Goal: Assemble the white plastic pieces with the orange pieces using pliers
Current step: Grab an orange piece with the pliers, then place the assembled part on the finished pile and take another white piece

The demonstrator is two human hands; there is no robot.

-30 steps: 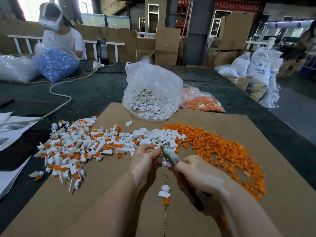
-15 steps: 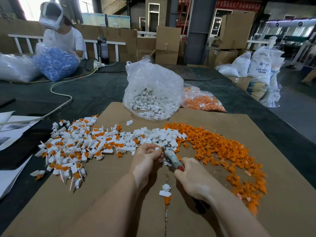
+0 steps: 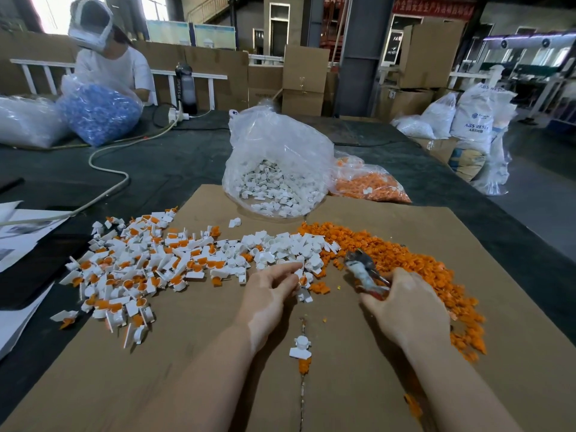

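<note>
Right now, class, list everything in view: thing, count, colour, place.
cardboard sheet: one, brown, on table
assembled pieces: many, white-orange, sheet's left
loose white pieces: many, sheet's middle
loose orange pieces: many, sheet's right
clear bag: one, white pieces, far edge
orange-piece bag: one, beside it
single white piece: one, between forearms
blue-piece bag: one, far left
seated person: one, white shirt
pliers: one, in right hand
left hand: pinching a white piece
right hand: gripping pliers

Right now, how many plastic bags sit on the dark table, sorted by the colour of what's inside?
White pieces: 2, the bag behind the cardboard and the bag at far left
Orange pieces: 1, the bag
Blue pieces: 1, the bag
Total: 4
</note>
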